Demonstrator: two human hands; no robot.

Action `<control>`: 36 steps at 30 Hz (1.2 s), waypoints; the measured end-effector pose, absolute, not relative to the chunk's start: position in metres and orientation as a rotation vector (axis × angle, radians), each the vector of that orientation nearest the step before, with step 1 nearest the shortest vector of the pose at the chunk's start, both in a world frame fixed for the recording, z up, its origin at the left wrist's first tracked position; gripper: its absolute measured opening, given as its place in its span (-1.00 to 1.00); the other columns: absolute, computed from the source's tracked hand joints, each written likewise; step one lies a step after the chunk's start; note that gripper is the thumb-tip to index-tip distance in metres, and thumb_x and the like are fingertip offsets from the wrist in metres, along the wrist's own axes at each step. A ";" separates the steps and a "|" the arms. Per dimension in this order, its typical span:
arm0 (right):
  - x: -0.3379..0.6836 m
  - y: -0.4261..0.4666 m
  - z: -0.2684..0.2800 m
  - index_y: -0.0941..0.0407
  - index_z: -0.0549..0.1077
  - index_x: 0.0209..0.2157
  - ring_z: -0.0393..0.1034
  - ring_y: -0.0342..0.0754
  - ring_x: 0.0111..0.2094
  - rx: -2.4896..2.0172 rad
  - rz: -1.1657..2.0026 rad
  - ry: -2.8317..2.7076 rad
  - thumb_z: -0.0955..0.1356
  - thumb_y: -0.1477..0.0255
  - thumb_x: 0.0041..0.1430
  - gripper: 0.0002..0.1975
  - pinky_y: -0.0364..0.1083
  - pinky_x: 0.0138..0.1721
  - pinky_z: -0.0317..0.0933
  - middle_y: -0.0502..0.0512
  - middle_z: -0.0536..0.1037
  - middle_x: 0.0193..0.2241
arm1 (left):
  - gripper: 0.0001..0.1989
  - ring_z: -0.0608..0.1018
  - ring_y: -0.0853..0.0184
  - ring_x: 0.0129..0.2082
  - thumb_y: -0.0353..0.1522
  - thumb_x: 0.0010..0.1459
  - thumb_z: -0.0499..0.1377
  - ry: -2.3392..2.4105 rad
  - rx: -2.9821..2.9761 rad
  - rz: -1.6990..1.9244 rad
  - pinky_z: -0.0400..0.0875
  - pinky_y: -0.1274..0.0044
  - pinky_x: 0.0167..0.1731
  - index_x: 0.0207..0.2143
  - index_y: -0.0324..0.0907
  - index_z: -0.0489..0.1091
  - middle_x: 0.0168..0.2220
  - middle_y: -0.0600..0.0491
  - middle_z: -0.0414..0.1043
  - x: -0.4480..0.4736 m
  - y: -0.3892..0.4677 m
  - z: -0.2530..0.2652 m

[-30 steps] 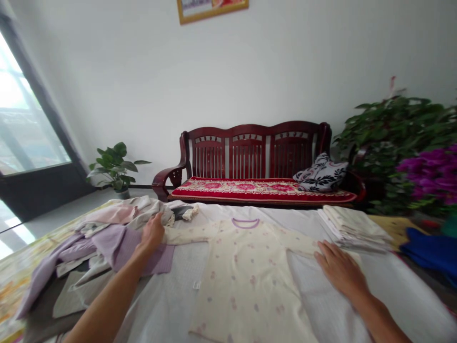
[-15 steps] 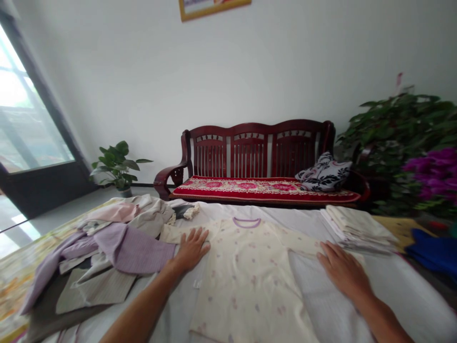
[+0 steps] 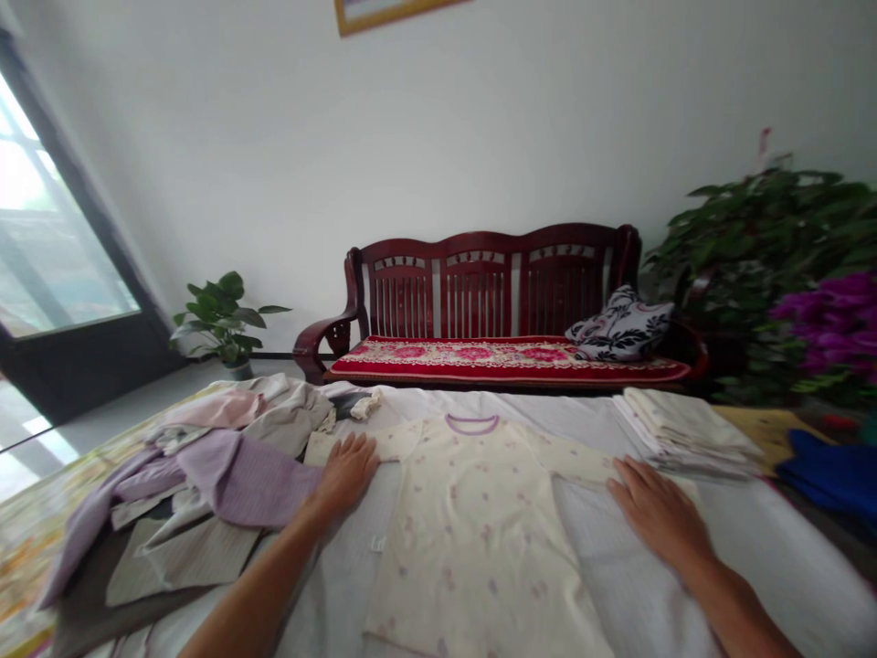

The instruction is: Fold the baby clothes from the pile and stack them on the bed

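A cream long-sleeved shirt (image 3: 480, 521) with small printed motifs and a purple neckline lies spread face up on a white cloth (image 3: 617, 567). Its sleeves stretch out to both sides, and its hem runs toward the bottom edge of view. My left hand (image 3: 348, 471) rests flat on the left sleeve, fingers extended, near the cuff. On the opposite sleeve lies my right hand (image 3: 654, 507), palm down with fingers stretched out, covering part of the cuff end. Neither hand grasps the fabric.
A heap of loose clothes (image 3: 260, 475), purple, grey and pink, lies on the left. Folded cream garments (image 3: 685, 434) are stacked at the right, with blue fabric (image 3: 829, 475) beyond. Behind stand a wooden bench (image 3: 480, 283), a patterned cushion (image 3: 623, 324) and potted plants (image 3: 229, 320).
My left hand has slid left along the sleeve toward the cuff. My right hand stays on the other sleeve, almost unmoved. The view has shifted slightly.
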State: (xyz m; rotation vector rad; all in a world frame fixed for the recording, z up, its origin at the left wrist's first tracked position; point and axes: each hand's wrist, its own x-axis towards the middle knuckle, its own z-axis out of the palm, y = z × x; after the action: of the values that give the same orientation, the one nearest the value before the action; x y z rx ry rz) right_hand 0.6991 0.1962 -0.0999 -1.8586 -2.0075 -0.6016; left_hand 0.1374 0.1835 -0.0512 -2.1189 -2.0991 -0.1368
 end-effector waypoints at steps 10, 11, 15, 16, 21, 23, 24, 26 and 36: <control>0.687 0.186 -0.082 0.16 0.41 0.10 0.28 0.15 0.19 -2.017 -0.493 -2.021 0.10 0.31 0.32 -0.53 0.16 0.15 0.16 0.29 0.44 0.15 | -0.56 0.31 -0.06 0.23 -0.21 0.33 -0.07 -2.235 -1.954 -0.210 0.12 0.01 0.17 0.12 -0.16 0.38 0.19 -0.24 0.33 0.144 0.198 -0.035; 0.681 0.185 -0.077 0.16 0.41 0.09 0.27 0.16 0.19 -2.037 -0.478 -2.016 0.09 0.32 0.33 -0.54 0.17 0.15 0.15 0.28 0.44 0.15 | -0.58 0.32 -0.02 0.23 -0.25 0.34 -0.08 -2.180 -2.023 -0.302 0.13 0.06 0.19 0.09 -0.17 0.41 0.18 -0.22 0.36 0.156 0.203 -0.031; 0.635 0.190 -0.052 0.16 0.36 0.17 0.14 0.15 0.28 -2.003 -0.303 -2.129 0.06 0.32 0.36 -0.51 0.20 0.23 0.02 0.25 0.36 0.22 | -0.56 0.34 0.23 0.25 -0.32 0.35 -0.13 -1.989 -2.340 -0.462 0.19 0.34 0.25 0.15 -0.16 0.37 0.20 -0.06 0.38 0.224 0.226 -0.027; 0.619 0.193 -0.046 0.18 0.31 0.21 0.10 0.15 0.30 -1.975 -0.234 -2.180 0.05 0.31 0.37 -0.48 0.19 0.25 0.00 0.25 0.32 0.25 | -0.55 0.32 0.23 0.27 -0.32 0.36 -0.13 -1.945 -2.407 -0.459 0.18 0.34 0.26 0.18 -0.18 0.34 0.22 -0.06 0.35 0.243 0.231 -0.028; 0.540 0.216 -0.029 0.23 0.10 0.35 -0.08 0.10 0.37 -1.796 0.069 -2.402 0.04 0.23 0.38 -0.38 0.16 0.32 -0.17 0.23 0.08 0.37 | -0.47 0.14 0.11 0.36 -0.22 0.37 -0.13 -1.775 -2.622 -0.349 0.10 0.22 0.29 0.28 -0.27 0.18 0.34 -0.17 0.13 0.308 0.241 -0.042; 0.520 0.226 -0.031 0.22 0.03 0.37 -0.17 0.08 0.40 -1.735 0.134 -2.446 0.03 0.19 0.38 -0.35 0.16 0.35 -0.28 0.21 -0.02 0.40 | -0.41 0.06 0.04 0.39 -0.16 0.37 -0.13 -1.797 -2.610 -0.301 0.05 0.16 0.29 0.32 -0.29 0.11 0.37 -0.20 0.03 0.317 0.244 -0.048; 0.515 0.231 -0.034 0.22 0.00 0.38 -0.20 0.08 0.40 -1.730 0.164 -2.453 0.02 0.17 0.37 -0.34 0.16 0.35 -0.32 0.21 -0.05 0.41 | -0.39 0.02 0.02 0.40 -0.14 0.36 -0.13 -1.806 -2.595 -0.286 0.02 0.14 0.30 0.34 -0.28 0.08 0.39 -0.20 -0.01 0.318 0.246 -0.051; 0.510 0.242 -0.039 0.20 -0.04 0.39 -0.24 0.07 0.41 -1.763 0.218 -2.442 0.00 0.14 0.37 -0.32 0.17 0.35 -0.36 0.21 -0.09 0.41 | -0.35 -0.01 0.02 0.40 -0.09 0.35 -0.12 -1.798 -2.577 -0.268 -0.03 0.13 0.31 0.36 -0.24 0.04 0.40 -0.19 -0.06 0.316 0.251 -0.055; 0.529 0.260 -0.052 0.18 -0.09 0.40 -0.29 0.06 0.41 -1.921 0.194 -2.367 -0.02 0.12 0.38 -0.31 0.18 0.35 -0.39 0.21 -0.12 0.42 | -0.36 0.09 0.04 0.38 -0.08 0.37 -0.14 -1.892 -2.416 -0.274 0.03 0.18 0.29 0.36 -0.22 0.04 0.38 -0.20 0.01 0.283 0.260 -0.058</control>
State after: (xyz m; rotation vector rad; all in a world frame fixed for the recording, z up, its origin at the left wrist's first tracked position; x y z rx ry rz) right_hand 0.5291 0.2600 -0.0523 -1.9206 -2.3668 0.1936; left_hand 0.2827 0.2600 -0.0579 -2.4155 -1.8919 -0.2739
